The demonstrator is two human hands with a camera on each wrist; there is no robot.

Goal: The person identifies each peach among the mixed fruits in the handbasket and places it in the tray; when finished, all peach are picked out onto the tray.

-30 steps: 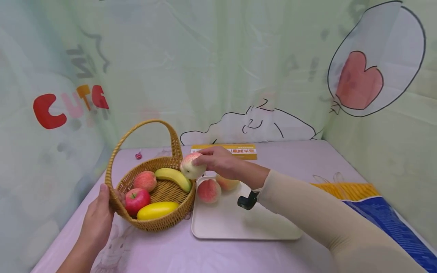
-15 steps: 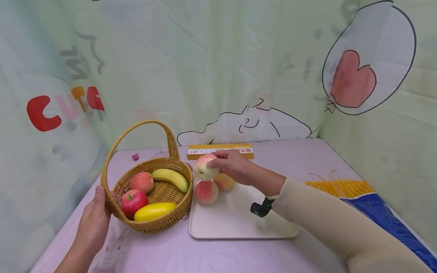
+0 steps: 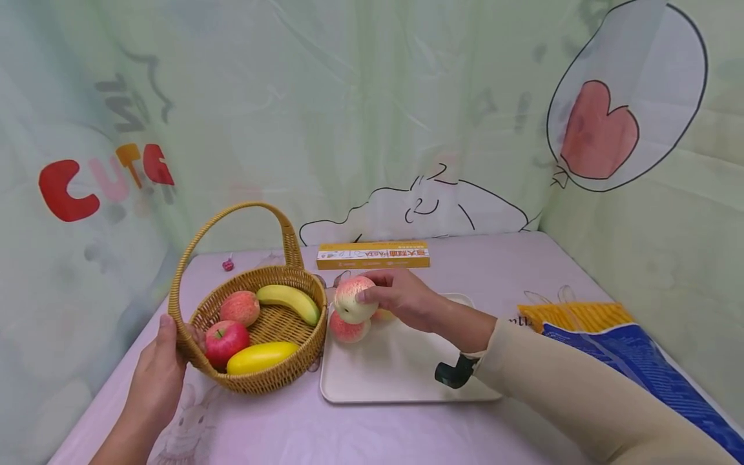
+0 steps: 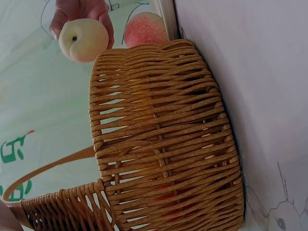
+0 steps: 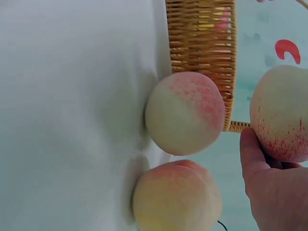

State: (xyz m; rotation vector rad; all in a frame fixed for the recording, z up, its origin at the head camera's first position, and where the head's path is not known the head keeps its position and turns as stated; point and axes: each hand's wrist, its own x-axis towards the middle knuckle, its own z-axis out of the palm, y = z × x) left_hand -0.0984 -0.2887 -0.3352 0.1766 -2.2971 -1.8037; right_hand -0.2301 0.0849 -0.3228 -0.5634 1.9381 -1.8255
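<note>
My right hand (image 3: 409, 300) pinches a pale peach (image 3: 354, 301) with a pink blush, held in the air above the left end of the cream tray (image 3: 407, 381). Beneath it on the tray lie a pinker peach (image 5: 185, 113) and a yellowish peach (image 5: 178, 197), both partly hidden in the head view. With my left hand (image 3: 157, 368) I grip the left rim of a wicker basket (image 3: 273, 382), where its arched handle starts. Inside the basket are a banana (image 3: 289, 301), a red apple (image 3: 225, 342), a reddish peach-like fruit (image 3: 240, 308) and a yellow oval fruit (image 3: 263, 358).
A yellow pasta box (image 3: 373, 256) lies behind the tray. To the right is a blue and orange bag (image 3: 616, 352). A small pink wrapped object (image 3: 228, 264) lies behind the basket. Printed curtains (image 3: 360, 116) enclose the table.
The held peach has moved from the basket's right rim to the right, then lower over the tray's peaches. My left hand stays on the basket. The head view has shifted slightly.
</note>
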